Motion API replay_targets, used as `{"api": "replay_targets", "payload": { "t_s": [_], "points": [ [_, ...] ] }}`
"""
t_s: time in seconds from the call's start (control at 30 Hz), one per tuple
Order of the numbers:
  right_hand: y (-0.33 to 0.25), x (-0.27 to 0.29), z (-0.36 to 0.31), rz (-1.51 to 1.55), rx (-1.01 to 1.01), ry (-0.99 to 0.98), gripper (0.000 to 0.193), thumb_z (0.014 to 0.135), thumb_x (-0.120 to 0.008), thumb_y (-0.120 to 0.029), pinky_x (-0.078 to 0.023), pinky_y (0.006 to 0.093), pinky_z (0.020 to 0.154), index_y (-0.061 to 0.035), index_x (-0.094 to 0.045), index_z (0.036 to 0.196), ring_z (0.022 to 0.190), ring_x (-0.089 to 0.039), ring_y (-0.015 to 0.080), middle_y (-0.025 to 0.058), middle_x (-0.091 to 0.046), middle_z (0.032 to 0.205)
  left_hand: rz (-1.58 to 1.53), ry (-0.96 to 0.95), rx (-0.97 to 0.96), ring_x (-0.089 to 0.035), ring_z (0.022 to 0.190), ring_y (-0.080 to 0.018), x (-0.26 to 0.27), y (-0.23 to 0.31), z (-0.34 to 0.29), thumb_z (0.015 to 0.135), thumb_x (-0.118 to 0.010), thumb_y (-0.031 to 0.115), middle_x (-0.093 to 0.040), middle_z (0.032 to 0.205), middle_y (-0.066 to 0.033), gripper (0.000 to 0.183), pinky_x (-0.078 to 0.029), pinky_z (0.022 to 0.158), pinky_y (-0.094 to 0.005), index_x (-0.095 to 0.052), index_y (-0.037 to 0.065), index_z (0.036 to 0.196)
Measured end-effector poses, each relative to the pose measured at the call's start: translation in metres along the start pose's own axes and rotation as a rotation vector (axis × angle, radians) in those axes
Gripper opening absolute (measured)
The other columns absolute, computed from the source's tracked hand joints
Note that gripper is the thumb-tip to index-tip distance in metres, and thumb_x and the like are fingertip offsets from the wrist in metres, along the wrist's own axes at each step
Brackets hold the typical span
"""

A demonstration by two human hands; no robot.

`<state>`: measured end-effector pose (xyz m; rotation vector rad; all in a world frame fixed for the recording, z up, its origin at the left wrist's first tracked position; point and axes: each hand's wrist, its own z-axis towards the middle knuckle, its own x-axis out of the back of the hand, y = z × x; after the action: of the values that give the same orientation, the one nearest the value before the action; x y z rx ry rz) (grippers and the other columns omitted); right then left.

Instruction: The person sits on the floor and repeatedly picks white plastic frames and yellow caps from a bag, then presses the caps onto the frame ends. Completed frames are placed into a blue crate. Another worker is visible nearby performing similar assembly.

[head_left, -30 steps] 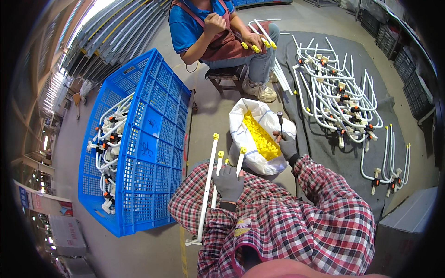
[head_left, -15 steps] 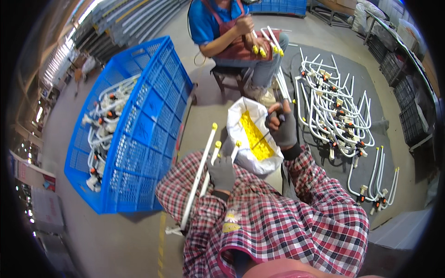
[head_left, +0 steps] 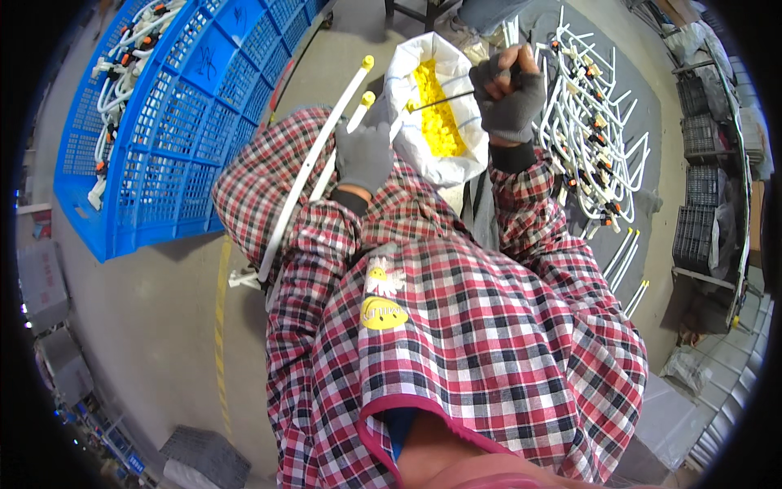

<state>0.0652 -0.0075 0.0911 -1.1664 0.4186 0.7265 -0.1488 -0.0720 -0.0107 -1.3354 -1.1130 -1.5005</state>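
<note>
crate point(head_left: 163, 155): big blue plastic bin with lattice walls, far left on the floor; rigid, holds a tangle of white bent tubes at its far end
mat point(head_left: 652, 122): dark sheet on the floor at the right, covered with rows of white bent tubes point(head_left: 586, 122) with small coloured fittings
sack point(head_left: 407, 90): white woven bag, soft and crinkled, mouth open just beyond the hands; full of small yellow caps point(head_left: 436, 118)
pipes point(head_left: 314, 167): long white plastic tubes, smooth and round, each tipped with a yellow cap at the far end; they run from the left hand down past the left sleeve towards the floor. They look light and stiff, a little springy over their length, and slippery bare, so a hold near the middle would balance them best
left hand point(head_left: 364, 155): in a grey knit glove, closed around the pipes near their capped ends
right hand point(head_left: 509, 98): in a dark fingerless glove, curled into a fist over the sack, gripping a thin dark rod point(head_left: 444, 100) that reaches left across the caps
caps: tiny, hard-looking, smooth; likely easy to drop, best pinched at the fingertips
</note>
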Motion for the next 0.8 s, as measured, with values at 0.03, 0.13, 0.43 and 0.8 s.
{"api": "replay_targets", "payload": {
  "t_s": [0.03,0.13,0.43,0.8],
  "points": [
    [0.006,0.004,-0.003,-0.036,0.012,0.021,0.039,0.110,-0.041,-0.036,-0.023,0.0260,0.050,-0.0086,-0.057,0.086,0.050,-0.024,0.0079,-0.0053,-0.034,0.059,0.001,-0.003,-0.001,-0.071,0.085,-0.0240,-0.006,-0.001,-0.001,0.090,-0.063,0.023,-0.072,0.080,-0.0042,0.010,-0.036,0.101,-0.0522,-0.065,0.015,0.095],
    [0.021,0.011,0.002,-0.104,0.042,0.103,0.039,0.109,-0.044,-0.036,-0.025,0.0254,0.050,-0.0088,-0.058,0.085,0.049,-0.026,0.0070,-0.0053,-0.038,0.059,0.000,-0.020,-0.017,-0.071,0.084,-0.0229,-0.013,-0.006,0.005,0.091,-0.060,0.019,-0.073,0.080,-0.0041,0.010,-0.036,0.102,-0.0515,-0.065,0.015,0.099],
    [0.026,0.021,-0.002,-0.125,0.037,0.137,0.038,0.108,-0.046,-0.035,-0.027,0.0247,0.052,-0.0085,-0.058,0.084,0.050,-0.028,0.0074,-0.0048,-0.041,0.060,0.011,-0.036,-0.026,-0.068,0.084,-0.0251,-0.021,-0.011,0.003,0.088,-0.068,0.027,-0.070,0.079,-0.0060,0.019,-0.040,0.096,-0.0486,-0.062,0.014,0.101],
    [0.018,0.030,-0.040,-0.151,0.037,0.167,0.039,0.110,-0.039,-0.034,-0.027,0.0255,0.053,-0.0084,-0.054,0.084,0.052,-0.028,0.0078,-0.0052,-0.033,0.059,-0.014,0.014,-0.061,-0.067,0.085,-0.0267,-0.013,-0.006,-0.001,0.088,-0.069,0.026,-0.068,0.080,-0.0079,0.019,-0.040,0.101,-0.0497,-0.064,0.014,0.101]
  ]
}}
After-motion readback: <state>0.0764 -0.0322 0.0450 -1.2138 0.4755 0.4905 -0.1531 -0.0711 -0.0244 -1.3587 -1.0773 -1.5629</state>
